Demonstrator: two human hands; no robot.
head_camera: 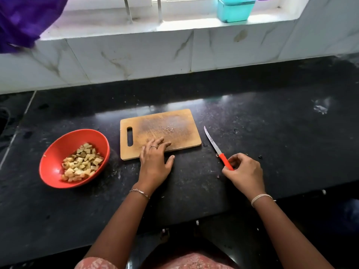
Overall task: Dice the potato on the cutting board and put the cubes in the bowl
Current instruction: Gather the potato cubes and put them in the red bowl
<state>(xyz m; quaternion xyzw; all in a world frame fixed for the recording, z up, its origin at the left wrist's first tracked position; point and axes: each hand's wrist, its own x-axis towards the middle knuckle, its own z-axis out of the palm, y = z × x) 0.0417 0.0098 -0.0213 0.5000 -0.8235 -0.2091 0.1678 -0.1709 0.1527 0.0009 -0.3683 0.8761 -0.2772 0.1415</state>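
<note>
The wooden cutting board (165,123) lies on the black counter, with only a few small potato scraps (168,130) on it. A red bowl (56,150) to its left holds several pale potato cubes (81,164). My left hand (155,160) lies flat, fingers straight, its fingertips resting on the board's near edge. To the right of the board a knife (213,144) with an orange handle lies on the counter, blade pointing away. My right hand (242,171) has its fingers curled round the handle's near end.
The black stone counter (272,133) runs wide to the right and ends near me. A white marble-tiled wall (136,55) rises behind it. A teal box (234,9) stands on the window ledge. Purple cloth (21,22) hangs at the top left.
</note>
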